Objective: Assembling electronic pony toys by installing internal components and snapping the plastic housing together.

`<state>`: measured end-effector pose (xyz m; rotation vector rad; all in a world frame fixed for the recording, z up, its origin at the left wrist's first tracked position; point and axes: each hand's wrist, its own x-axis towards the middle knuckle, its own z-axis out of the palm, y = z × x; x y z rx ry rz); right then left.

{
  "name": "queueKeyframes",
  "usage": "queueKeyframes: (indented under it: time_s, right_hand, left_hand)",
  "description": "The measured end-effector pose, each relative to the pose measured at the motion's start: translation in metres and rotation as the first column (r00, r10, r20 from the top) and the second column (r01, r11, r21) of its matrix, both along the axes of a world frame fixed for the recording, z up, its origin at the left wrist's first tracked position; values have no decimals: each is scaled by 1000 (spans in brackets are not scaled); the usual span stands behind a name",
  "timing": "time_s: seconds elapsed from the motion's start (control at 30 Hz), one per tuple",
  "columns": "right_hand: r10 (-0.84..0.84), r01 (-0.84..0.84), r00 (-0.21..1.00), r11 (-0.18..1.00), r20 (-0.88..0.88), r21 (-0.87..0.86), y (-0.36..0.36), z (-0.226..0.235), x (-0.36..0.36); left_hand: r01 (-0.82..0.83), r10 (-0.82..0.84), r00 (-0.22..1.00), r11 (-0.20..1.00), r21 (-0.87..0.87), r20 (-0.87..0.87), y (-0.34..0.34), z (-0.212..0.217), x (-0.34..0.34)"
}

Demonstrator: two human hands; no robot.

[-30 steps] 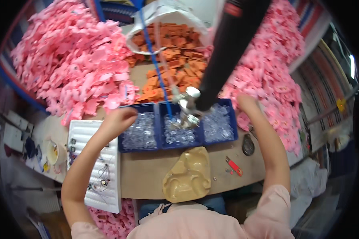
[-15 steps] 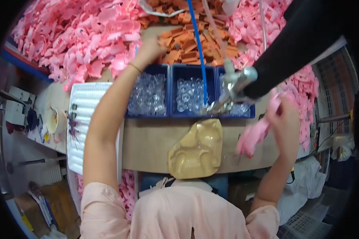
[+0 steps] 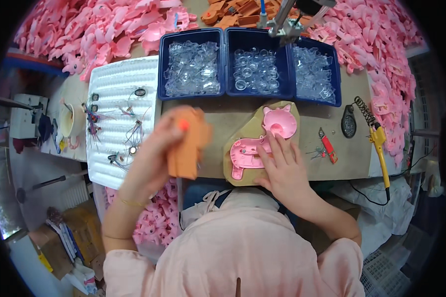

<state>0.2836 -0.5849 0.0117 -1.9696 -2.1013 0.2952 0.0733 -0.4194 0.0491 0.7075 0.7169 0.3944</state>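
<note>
Raised left of the mould, my left hand [image 3: 158, 143] is closed around an orange plastic part [image 3: 186, 146], box-like and blurred at its edges. A small bright red spot shows near the thumb; I cannot tell what it is. In the tan cat-shaped mould [image 3: 233, 171] at the table's front edge lies a pink animal-shaped plastic shell half [image 3: 240, 153], its hollow side up, with a round head part at the top. My right hand [image 3: 285, 161] rests with outstretched fingers on the shell's right side, hiding part of it.
Blue bins [image 3: 223, 64] of clear plastic parts stand behind the mould. A white foam tray [image 3: 116, 81] with wired components is on the left. Right are a red-handled cutter [image 3: 328, 148], a black oval piece [image 3: 348, 123] and a yellow soldering iron [image 3: 380, 148]. Pink shells [image 3: 376, 39] pile beyond.
My left hand has come back from the orange pile with an orange part. The pink shell from my right hand now lies in the mould, which was bare. The view has shifted.
</note>
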Motion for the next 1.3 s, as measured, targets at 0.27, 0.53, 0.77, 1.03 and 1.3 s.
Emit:
queueKeyframes:
  time_s: [0.27, 0.53, 0.77, 1.03, 1.3]
  right_hand:
    - [219, -182, 632, 974, -743, 132, 18, 28, 25]
    - [-339, 182, 299, 938, -892, -296, 4, 23, 12]
    - [289, -169, 905, 918, -312, 358, 14, 28, 27]
    - [147, -129, 989, 913, -17, 388, 19, 29, 20]
    - [-261, 426, 801, 881, -539, 207, 17, 3, -3]
  left_hand:
    - [414, -234, 898, 736, -536, 372, -54, -40, 41]
    - [303, -274, 945, 940, 160, -178, -59, -12, 37]
    - [309, -304, 933, 951, -5, -193, -46, -9, 29]
    - [310, -174, 924, 864, 398, -341, -62, -15, 42]
    - [113, 204, 940, 572, 812, -274, -87, -37, 64]
